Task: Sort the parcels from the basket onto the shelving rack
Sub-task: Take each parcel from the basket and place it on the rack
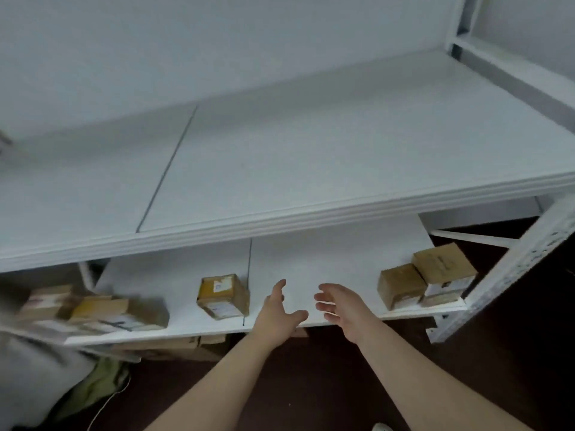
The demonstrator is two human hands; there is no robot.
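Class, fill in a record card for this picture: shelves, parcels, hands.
Upper shelf: white, no parcels in view.
Lower shelf: white, parcels in three places.
Left parcels: blurred group at left end.
Middle parcel: single box, yellow tape.
Right parcels: brown boxes together at right end.
Left hand: open, empty, over lower shelf's front edge.
Right hand: open, empty, beside the other hand.
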